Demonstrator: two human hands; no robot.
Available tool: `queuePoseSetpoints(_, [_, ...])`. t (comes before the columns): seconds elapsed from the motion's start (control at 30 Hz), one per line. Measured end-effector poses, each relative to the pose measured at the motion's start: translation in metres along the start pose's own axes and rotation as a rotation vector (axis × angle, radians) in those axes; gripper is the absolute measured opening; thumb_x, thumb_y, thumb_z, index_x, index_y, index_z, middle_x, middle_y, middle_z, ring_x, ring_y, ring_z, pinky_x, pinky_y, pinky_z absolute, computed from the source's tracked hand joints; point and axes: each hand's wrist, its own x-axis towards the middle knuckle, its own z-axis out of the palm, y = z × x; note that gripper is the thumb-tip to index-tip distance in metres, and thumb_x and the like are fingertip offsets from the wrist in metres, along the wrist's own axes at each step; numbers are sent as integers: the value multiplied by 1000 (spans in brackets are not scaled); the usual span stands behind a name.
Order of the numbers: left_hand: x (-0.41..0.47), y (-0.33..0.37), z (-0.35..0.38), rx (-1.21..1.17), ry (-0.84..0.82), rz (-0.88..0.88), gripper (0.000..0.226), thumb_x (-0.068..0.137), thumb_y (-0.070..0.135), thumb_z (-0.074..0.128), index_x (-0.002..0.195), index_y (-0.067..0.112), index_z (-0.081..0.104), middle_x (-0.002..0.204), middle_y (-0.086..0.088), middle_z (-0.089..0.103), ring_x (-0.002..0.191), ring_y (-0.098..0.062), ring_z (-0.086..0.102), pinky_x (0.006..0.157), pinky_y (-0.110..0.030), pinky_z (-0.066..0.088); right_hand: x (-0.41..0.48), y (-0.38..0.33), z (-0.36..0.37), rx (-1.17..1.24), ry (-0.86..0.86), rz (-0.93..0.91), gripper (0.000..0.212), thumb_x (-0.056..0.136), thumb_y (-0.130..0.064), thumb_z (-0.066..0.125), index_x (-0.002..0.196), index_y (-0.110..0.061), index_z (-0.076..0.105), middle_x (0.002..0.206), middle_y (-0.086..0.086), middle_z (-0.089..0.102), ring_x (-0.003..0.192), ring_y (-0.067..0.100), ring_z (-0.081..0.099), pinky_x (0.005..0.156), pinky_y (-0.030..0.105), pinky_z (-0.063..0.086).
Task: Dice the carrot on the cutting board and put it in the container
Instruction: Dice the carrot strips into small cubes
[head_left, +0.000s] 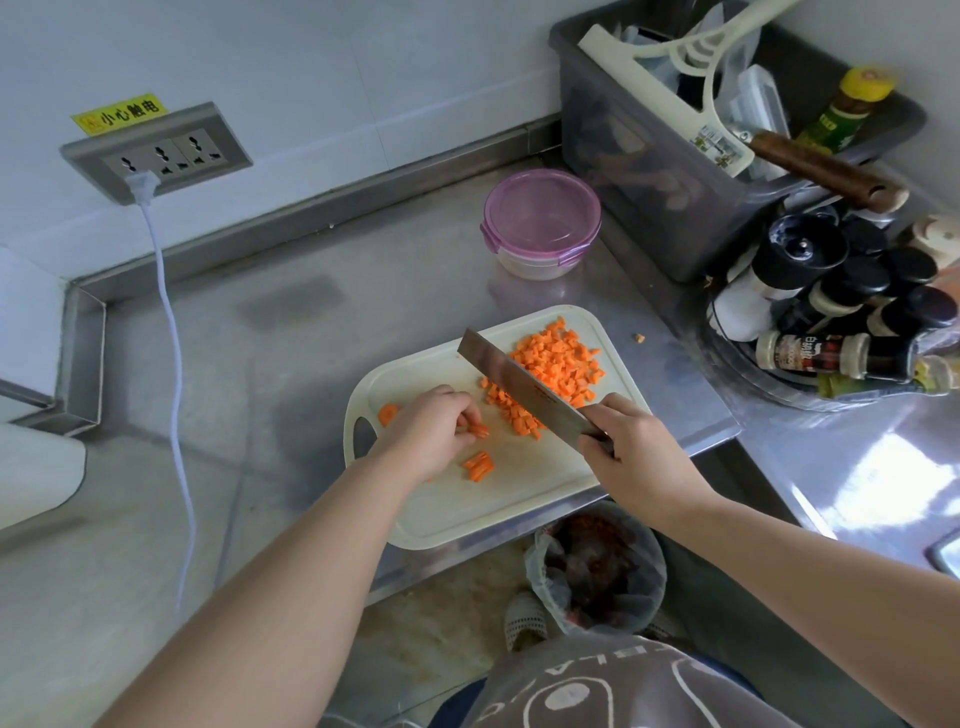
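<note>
Far left of the container (543, 223), sticker (120, 114) "小心触电"

We see bright orange carrot dice (558, 364) on a cream-white cutting board (493, 499), a translucent purple lid (543, 215) on the container (537, 264) above it, a dull grey worktop (311, 338), and a yellow label (120, 115) upper left.

At the table's (363, 270) far right corner stood a grey plastic tub (649, 197), with a white squeegee (660, 78) and a wooden handle (826, 169) leaning out of it and a yellow-capped bottle (847, 109) at its right side. Near it, along the right edge, sat a rack of black-capped spice jars (831, 312). On the wall beyond the far edge hung a socket panel (156, 153) under a yellow warning sticker (120, 114) — a white plug (143, 184) in it, its cable (174, 364) running down over the table. Below the near edge, on the floor, were a bag-lined waste bin (597, 566) and a slipper (524, 618).
</note>
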Motion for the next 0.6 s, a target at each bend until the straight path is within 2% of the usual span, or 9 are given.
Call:
queuePoseSetpoints(0.1, [0,4,1,11,8,-19,8,86,16,66,91,19,60,98,3,55,90,-18,60,62,-26,45,-1,0,0,-7,-14,-2,13,91,-2,50,89,-4,63,82,3,49,64,16,49,56,33,45])
queuePoseSetpoints(0.13, [0,5,2,7,15,-26,8,86,17,66,91,19,60,99,2,57,88,-18,60,61,-27,46,-1,0,0,-10,-16,-2,14,91,-2,50,89,-4,63,82,3,50,64,17,49,56,35,46])
queuePoseSetpoints(0.23, [-1,6,6,1,46,-52,8,85,16,66,90,18,61,99,1,58,87,-20,61,78,-35,51,-1,-2,0,-7,-22,4,14,91,-1,50,87,-4,63,81,3,49,64,17,49,57,36,47])
queuePoseSetpoints(0.27, [-2,7,8,3,64,-66,8,85,17,66,90,18,61,98,1,57,87,-20,61,79,-36,51,-1,-3,-1,-3,-24,7,14,91,-1,50,87,-5,63,81,2,49,63,17,49,57,36,47])
queuePoseSetpoints(0.4, [-5,16,17,0,179,-153,9,85,26,65,89,20,60,99,1,59,89,-21,60,78,-37,51,-3,-6,2,-10,-54,32,15,92,-4,48,92,-7,63,83,-3,44,64,11,45,57,31,44])
queuePoseSetpoints(0.5, [-7,23,22,-59,242,-240,12,85,28,66,92,19,62,101,1,62,90,-21,61,77,-33,49,-2,-13,4,-61,-115,60,15,96,-8,43,93,-6,57,87,-1,43,68,18,46,61,31,44])
queuePoseSetpoints(0.6, [-10,23,23,-156,239,-274,13,85,30,68,91,21,60,92,6,64,83,-16,60,66,-26,45,-3,-22,5,-110,-195,70,12,99,-12,39,89,-13,44,88,-2,37,69,23,47,62,34,43])
